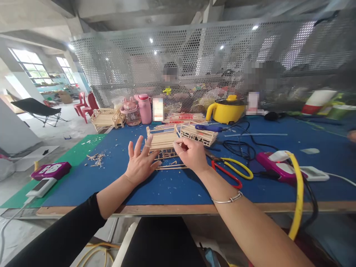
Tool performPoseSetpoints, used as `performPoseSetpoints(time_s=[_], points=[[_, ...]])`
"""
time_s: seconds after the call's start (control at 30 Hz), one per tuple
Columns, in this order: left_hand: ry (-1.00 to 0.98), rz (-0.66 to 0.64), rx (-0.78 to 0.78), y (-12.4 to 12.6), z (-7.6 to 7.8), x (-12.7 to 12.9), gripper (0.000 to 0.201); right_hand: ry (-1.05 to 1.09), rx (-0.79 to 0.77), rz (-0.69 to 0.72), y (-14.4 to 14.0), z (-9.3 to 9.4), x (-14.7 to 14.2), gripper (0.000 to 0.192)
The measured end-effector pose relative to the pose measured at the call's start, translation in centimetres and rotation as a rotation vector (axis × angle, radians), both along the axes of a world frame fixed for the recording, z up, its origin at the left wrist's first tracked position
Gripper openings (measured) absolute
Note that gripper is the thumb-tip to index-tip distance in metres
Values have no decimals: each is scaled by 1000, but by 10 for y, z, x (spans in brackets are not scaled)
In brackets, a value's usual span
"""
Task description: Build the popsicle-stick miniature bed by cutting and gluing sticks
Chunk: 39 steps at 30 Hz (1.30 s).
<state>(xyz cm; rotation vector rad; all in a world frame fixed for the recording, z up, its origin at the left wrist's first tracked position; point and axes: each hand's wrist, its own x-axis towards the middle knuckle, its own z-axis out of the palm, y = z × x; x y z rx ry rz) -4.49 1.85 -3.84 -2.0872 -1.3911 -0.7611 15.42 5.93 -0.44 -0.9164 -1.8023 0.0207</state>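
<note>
Wooden model (162,140) — left hand (140,161) spread, right hand (191,154) curled, hold unclear (white panel (158,111) blurred).

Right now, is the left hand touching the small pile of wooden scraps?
Apart. The head view shows a strip of blue mat between the left hand and the wooden scraps.

No legible text or numbers.
</note>
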Motion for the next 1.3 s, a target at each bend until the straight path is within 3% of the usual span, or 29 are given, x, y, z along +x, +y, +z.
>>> performPoseSetpoints(time_s=[0.77,1.3], points=[[8,-66,-56,3,1,0,29,-37,-3,14,-2,0,-1,18],[8,-7,-28,2,1,-4,20,-37,-31,21,-3,1,-1,17]])
